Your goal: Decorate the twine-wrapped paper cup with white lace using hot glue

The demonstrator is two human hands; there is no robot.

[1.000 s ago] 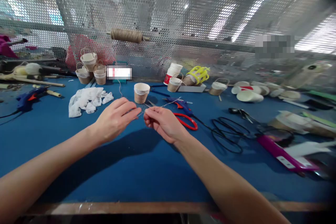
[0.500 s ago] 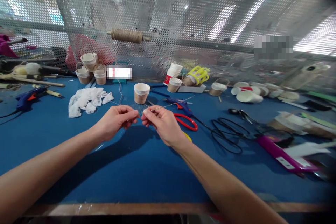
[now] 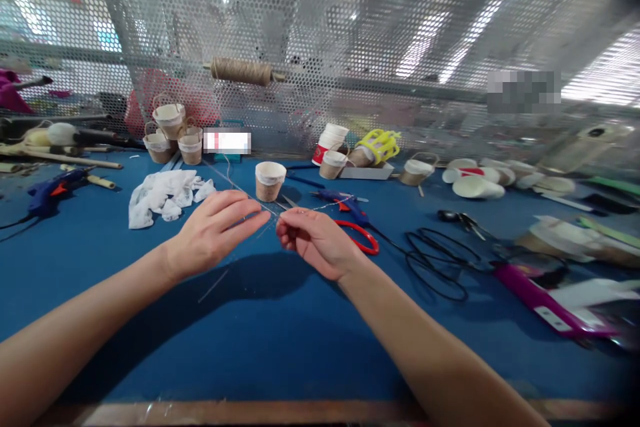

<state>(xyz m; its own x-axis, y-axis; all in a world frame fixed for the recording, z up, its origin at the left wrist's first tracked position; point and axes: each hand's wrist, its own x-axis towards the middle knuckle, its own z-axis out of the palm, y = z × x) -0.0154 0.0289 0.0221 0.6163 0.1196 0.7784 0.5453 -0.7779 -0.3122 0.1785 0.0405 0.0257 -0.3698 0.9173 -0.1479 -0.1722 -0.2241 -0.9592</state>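
Observation:
My right hand (image 3: 317,237) pinches a thin, pale twisted wire (image 3: 330,204), whose twisted length sticks out to the right past the knuckles. Loose strands fan out leftwards from the pinch. Beside it, my left hand (image 3: 215,230) has its fingers stretched out and holds nothing that I can see. Just beyond the fingertips stands a small brown cup (image 3: 269,188) with a white lace rim. Red-handled scissors (image 3: 367,238) lie partly behind my right hand, next to a blue glue gun (image 3: 347,205).
Crumpled white lace (image 3: 163,195) lies to the left, with another blue glue gun (image 3: 55,192) farther out. Small handled baskets (image 3: 170,121) are stacked at the back. A black cable (image 3: 435,260) and a purple power strip (image 3: 550,300) occupy the right. A twine spool (image 3: 241,71) hangs on the mesh.
My left hand has let go of the strand and its fingers have straightened. Loose strands now spread out between the hands. My right hand keeps its pinch, turned slightly.

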